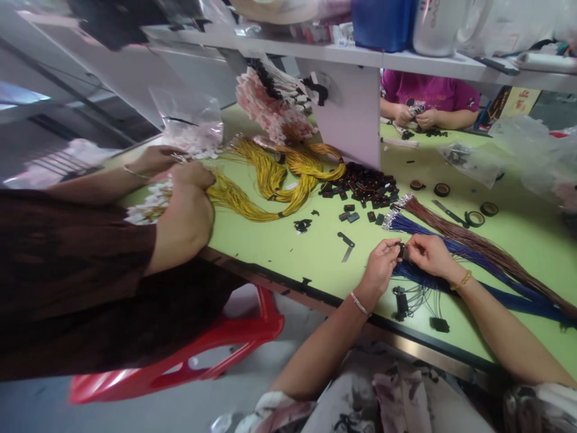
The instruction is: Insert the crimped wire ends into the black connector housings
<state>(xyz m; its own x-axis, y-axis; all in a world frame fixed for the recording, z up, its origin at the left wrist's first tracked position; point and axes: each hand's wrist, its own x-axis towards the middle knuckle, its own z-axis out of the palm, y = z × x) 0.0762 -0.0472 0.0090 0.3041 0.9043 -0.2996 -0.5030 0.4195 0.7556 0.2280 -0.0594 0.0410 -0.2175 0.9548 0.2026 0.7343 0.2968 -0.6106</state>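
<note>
My left hand (381, 263) pinches a small black connector housing (401, 250) near the table's front edge. Close against it, the fingers of my right hand (429, 256) are pressed together at the housing's other side; whether they grip a wire there is too small to see. Beneath both hands runs a bundle of blue wires (489, 291) with metal terminals at its far end. A bundle of brown wires (473, 243) lies beyond it. Nearer me rest black housings with thin wires attached, one dark block (439, 325) among them. To the left lies a folding blade (347, 245).
A pile of black housings (367, 185) and yellow wire bundles (270, 174) lie farther back. Tape rolls (474, 218) and another blade (449, 213) sit at right. A co-worker (180, 186) works at left by a red stool (252, 328); another person (428, 99) sits opposite. A shelf (315, 48) overhangs.
</note>
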